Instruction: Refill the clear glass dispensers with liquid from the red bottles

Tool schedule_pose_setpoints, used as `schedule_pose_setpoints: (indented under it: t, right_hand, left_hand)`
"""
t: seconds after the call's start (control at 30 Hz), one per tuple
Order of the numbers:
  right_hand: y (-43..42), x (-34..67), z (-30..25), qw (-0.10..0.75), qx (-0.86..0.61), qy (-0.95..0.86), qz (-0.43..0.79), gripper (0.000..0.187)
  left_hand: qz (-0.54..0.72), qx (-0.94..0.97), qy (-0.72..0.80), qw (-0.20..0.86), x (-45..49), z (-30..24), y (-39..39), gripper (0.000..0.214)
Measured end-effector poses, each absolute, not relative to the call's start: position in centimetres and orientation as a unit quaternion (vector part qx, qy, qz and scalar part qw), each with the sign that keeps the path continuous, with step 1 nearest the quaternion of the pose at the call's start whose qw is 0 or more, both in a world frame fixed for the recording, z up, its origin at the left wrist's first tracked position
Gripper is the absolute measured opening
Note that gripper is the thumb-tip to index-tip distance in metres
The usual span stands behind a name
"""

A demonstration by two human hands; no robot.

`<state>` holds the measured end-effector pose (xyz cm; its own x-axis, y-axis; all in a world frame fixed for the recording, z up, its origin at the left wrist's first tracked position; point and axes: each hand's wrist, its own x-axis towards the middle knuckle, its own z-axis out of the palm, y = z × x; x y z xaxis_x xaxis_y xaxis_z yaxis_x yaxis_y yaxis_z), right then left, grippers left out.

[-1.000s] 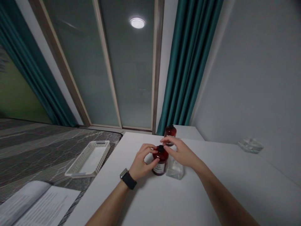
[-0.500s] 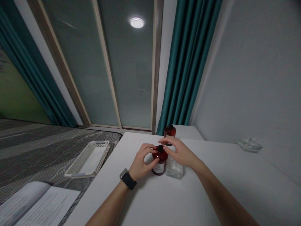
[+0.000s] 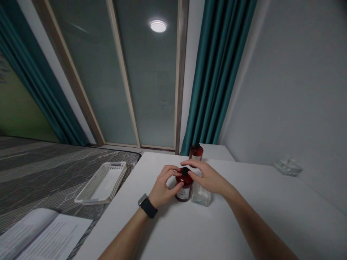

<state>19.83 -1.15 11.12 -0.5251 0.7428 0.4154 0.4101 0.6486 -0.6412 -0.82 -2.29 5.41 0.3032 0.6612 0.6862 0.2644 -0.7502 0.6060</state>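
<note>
A brown glass bottle with a white label and a black stopper stands upright on the white table. My left hand, with a dark watch at the wrist, wraps its thumb and fingers around the left side of this bottle. Over the top curls my right hand, its thumb and index finger at either side of the stopper. Just right of the bottle, partly behind my right hand, is a clear glass container. A second brown bottle stands farther back.
At the table's right, by the wall, sits a clear glass dish. Left of the table, a white plastic basket and an open book lie on a grey patterned surface. Teal curtains hang beyond the table.
My right hand's fingers have shifted very slightly left over the stopper. The left hand and the bottle hold their place.
</note>
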Motion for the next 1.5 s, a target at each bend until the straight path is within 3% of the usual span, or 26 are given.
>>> schedule_pose_setpoints:
  t: [0.53, 0.77, 0.9, 1.1, 1.5]
  right_hand:
    - [-1.3, 19.7, 11.2, 0.293, -0.343, -0.871, 0.195, 0.036]
    - [-1.2, 19.9, 11.2, 0.282, -0.355, -0.874, 0.175, 0.025]
    - [-1.3, 19.7, 11.0, 0.293, -0.362, -0.864, 0.192, 0.028]
    - [-1.2, 19.2, 10.5, 0.325, -0.356, -0.842, 0.241, 0.050]
    - [-1.2, 18.8, 10.0, 0.340, -0.371, -0.836, 0.220, 0.039]
  left_hand:
    - [0.517, 0.776, 0.301, 0.201, -0.7, 5.5, -2.2, 0.021]
    - [0.519, 0.774, 0.300, 0.203, -0.8, 5.3, -2.0, 0.021]
    - [0.520, 0.774, 0.298, 0.204, -0.8, 5.3, -1.9, 0.021]
    - [0.521, 0.773, 0.300, 0.203, -0.8, 5.5, -2.0, 0.018]
    - [0.529, 0.758, 0.307, 0.227, -0.6, 5.4, -2.0, 0.019]
